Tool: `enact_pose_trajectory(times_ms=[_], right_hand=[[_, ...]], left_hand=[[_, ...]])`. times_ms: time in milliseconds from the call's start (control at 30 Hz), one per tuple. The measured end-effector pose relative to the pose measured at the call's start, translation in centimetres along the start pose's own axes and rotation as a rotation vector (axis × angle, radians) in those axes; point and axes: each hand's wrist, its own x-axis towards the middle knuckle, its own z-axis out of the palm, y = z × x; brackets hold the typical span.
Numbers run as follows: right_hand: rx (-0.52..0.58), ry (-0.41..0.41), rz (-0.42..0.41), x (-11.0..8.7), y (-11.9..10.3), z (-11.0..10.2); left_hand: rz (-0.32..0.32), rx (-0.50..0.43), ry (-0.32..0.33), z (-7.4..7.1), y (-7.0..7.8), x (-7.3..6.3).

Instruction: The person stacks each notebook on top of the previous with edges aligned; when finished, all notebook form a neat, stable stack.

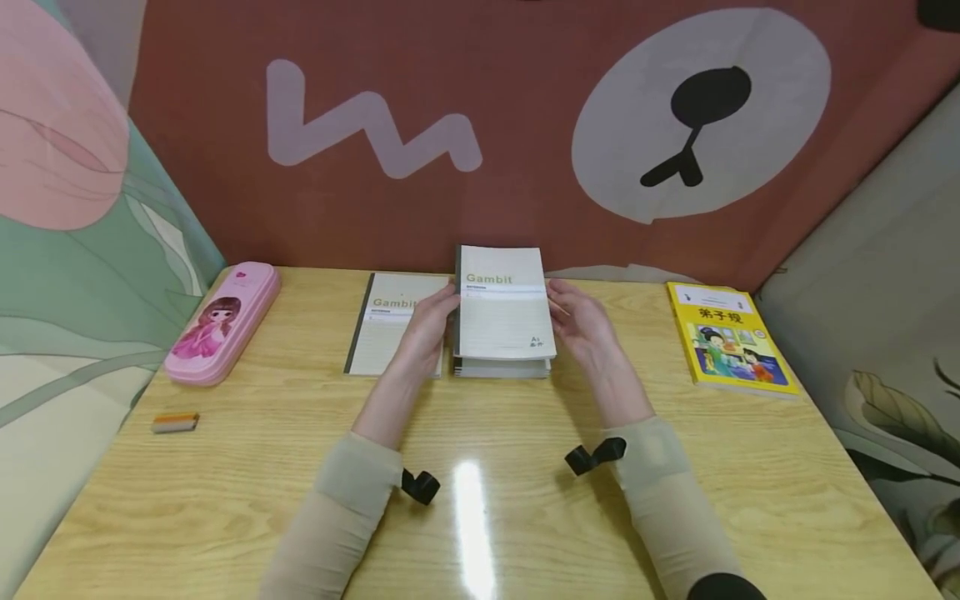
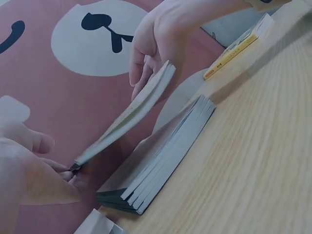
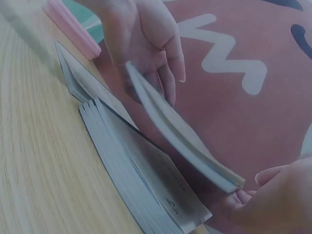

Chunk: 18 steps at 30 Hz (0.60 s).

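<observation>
A white Gambit notebook (image 1: pixel 502 308) with a dark spine is raised over a stack of similar notebooks (image 1: pixel 510 372); a gap shows between them in both wrist views. My left hand (image 1: pixel 426 329) holds it by the spine edge, fingers beneath and thumb off the cover. On the opposite edge, my right hand (image 1: pixel 587 323) holds it with fingers curled in below; its thumb (image 3: pixel 267 175) stands above the edge. The raised notebook (image 3: pixel 180 131) tilts and bows slightly. Another Gambit notebook (image 1: pixel 367 342) lies left of the stack, partly behind my left hand.
A pink pencil case (image 1: pixel 225 325) lies at the table's left, with a small orange and grey eraser-like block (image 1: pixel 176 422) in front of it. A yellow book (image 1: pixel 733 340) lies at the right. The brown patterned wall (image 1: pixel 525 200) rises directly behind the table (image 1: pixel 525 500).
</observation>
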Motion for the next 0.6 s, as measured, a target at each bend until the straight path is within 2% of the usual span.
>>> enact_pose_trajectory(times_ms=[333,600], right_hand=[[-0.036,0.000,-0.004,0.6,0.5,-0.8],[-0.090,0.001,-0.019,0.9,1.1,-0.7]], left_hand=[[0.003,0.020,-0.017,0.2,-0.7,0.4],[0.022,0.061,0.030,0.0,-1.3,0.5]])
